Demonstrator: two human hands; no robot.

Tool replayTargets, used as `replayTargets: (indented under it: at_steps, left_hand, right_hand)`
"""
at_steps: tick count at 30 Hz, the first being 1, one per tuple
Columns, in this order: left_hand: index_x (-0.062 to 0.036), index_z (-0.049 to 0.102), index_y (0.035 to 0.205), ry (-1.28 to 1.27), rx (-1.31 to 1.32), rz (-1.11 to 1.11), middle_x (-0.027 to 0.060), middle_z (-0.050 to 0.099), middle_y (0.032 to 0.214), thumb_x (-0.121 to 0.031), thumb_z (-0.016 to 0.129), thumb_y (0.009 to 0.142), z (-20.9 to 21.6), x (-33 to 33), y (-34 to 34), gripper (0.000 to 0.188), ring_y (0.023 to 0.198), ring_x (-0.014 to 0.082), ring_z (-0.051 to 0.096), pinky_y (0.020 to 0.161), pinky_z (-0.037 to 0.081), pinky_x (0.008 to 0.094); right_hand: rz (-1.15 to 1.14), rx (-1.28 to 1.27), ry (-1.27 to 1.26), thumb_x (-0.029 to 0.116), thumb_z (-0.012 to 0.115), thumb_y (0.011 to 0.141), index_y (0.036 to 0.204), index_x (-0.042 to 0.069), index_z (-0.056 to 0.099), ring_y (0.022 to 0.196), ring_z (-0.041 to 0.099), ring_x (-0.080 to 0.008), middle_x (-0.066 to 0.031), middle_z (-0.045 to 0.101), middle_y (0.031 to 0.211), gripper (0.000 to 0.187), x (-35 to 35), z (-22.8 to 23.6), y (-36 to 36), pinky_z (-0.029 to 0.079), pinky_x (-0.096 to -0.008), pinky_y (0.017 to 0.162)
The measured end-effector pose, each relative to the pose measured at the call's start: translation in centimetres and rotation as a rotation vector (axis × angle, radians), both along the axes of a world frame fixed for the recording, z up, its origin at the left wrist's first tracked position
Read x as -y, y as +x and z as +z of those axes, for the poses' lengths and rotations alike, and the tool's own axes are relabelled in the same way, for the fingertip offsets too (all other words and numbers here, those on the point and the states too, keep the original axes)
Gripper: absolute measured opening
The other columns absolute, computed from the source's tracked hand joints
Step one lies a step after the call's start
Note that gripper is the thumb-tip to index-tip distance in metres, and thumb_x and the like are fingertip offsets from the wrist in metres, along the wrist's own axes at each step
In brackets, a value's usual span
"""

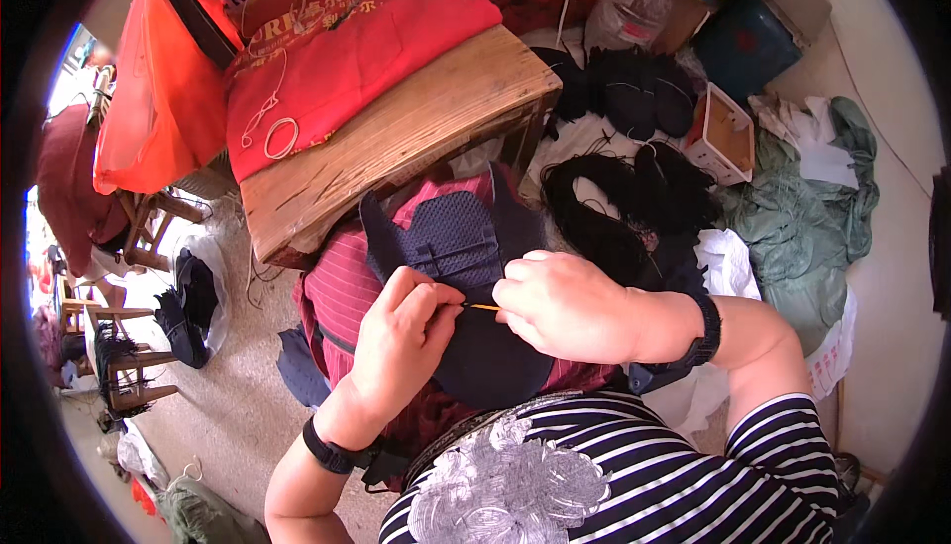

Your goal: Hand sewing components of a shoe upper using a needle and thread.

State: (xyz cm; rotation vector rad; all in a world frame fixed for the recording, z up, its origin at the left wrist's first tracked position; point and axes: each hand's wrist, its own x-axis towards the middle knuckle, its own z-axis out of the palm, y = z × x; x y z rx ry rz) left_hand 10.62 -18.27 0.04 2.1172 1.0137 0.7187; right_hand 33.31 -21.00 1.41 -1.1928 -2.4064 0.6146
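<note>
A dark navy shoe upper [451, 232] with a mesh tongue lies across my lap, its two side flaps pointing away from me. My left hand [401, 334] is closed in a pinch at its near edge; what lies between the fingertips is too small to make out. My right hand [570, 306] is closed on a thin orange-yellow stick-like tool [483, 307], which points left toward the left fingertips. Below the hands, a smooth dark rounded piece [492, 361] rests on my lap. Maroon striped cloth [342, 291] covers my legs.
Ahead stands a wooden bench [396, 133] with a red cloth [347, 54] and a loop of cord on it. Bundles of black cords [594, 212] and dark pieces lie to the right, beside a small box [721, 138] and green plastic sheeting [802, 217]. Wooden stools [134, 371] stand left.
</note>
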Motion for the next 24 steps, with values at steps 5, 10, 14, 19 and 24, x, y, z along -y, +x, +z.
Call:
replayTargets:
  at_steps: [5, 10, 14, 19, 24]
  left_hand:
    - [-0.0026, 0.067, 0.094, 0.047, -0.032, -0.061, 0.0109, 0.056, 0.090, 0.003, 0.074, 0.079, 0.1, -0.3, -0.2, 0.017, 0.079, 0.0274, 0.061, 0.067, 0.052, 0.0355]
    - [-0.0023, 0.066, 0.095, 0.027, -0.045, -0.084, 0.0121, 0.056, 0.091, 0.004, 0.072, 0.080, 0.1, -0.3, -0.3, 0.018, 0.080, 0.0288, 0.062, 0.068, 0.052, 0.0361]
    - [-0.0023, 0.065, 0.095, 0.016, -0.038, -0.080, 0.0123, 0.055, 0.091, 0.004, 0.071, 0.081, 0.2, -0.3, -0.1, 0.017, 0.080, 0.0293, 0.062, 0.069, 0.052, 0.0365]
    - [-0.0027, 0.065, 0.095, -0.003, -0.052, -0.074, 0.0120, 0.056, 0.091, 0.004, 0.072, 0.080, 0.2, -0.3, -0.1, 0.018, 0.080, 0.0293, 0.062, 0.068, 0.052, 0.0370]
    - [-0.0024, 0.063, 0.094, 0.050, -0.128, -0.121, 0.0135, 0.056, 0.093, 0.002, 0.072, 0.080, 0.5, -0.6, -0.3, 0.017, 0.080, 0.0322, 0.062, 0.069, 0.052, 0.0389]
  right_hand:
    - [-0.047, 0.028, -0.097, 0.024, 0.072, 0.087, 0.085, 0.005, 0.058, 0.080, 0.062, -0.0306, -0.0108, 0.060, 0.081, 0.023, 0.3, 0.5, 0.4, 0.051, -0.0410, 0.072]
    - [-0.093, 0.170, -0.195, 0.028, 0.069, 0.089, 0.091, 0.002, 0.058, 0.084, 0.066, -0.0341, -0.0162, 0.065, 0.085, 0.029, 0.3, 3.0, 1.1, 0.054, -0.0426, 0.074]
    - [-0.126, 0.122, -0.196, 0.022, 0.066, 0.091, 0.089, 0.002, 0.058, 0.083, 0.067, -0.0343, -0.0149, 0.065, 0.084, 0.022, 0.9, 2.6, 1.6, 0.054, -0.0435, 0.073]
    - [-0.128, 0.006, -0.275, 0.021, 0.066, 0.091, 0.088, 0.002, 0.057, 0.083, 0.066, -0.0350, -0.0159, 0.065, 0.085, 0.022, 0.7, 1.5, 1.0, 0.053, -0.0445, 0.075]
    - [-0.114, -0.044, -0.271, 0.022, 0.067, 0.091, 0.088, 0.001, 0.057, 0.085, 0.065, -0.0360, -0.0168, 0.065, 0.086, 0.023, 0.5, -0.1, 0.5, 0.052, -0.0457, 0.077]
